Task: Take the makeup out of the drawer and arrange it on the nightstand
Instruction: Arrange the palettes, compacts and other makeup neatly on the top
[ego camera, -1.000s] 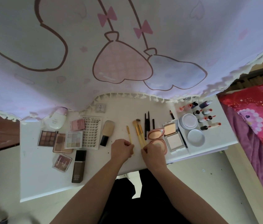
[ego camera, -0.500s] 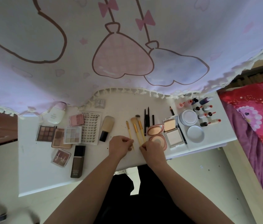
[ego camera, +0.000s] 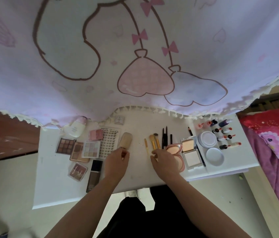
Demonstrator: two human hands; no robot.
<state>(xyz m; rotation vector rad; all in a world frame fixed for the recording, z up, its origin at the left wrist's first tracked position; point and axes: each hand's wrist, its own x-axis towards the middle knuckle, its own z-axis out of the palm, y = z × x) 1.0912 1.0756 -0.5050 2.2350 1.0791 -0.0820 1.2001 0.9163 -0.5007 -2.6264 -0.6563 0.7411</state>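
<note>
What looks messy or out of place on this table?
Mostly tidy. On the left, the pale palette lies partly on the tan palette, and the dark-red palette below them sits tilted. The brown bottle beside it lies flat. The curtain overhangs the table's back edge.

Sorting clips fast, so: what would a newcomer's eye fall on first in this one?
The big pale curtain with pink bows and heart shapes fills the upper half. Below it, the white nightstand is spread with makeup, with the left hand at the stubby brush and the right hand at the yellow-handled brushes. A red bedspread glows at the right edge.
</note>
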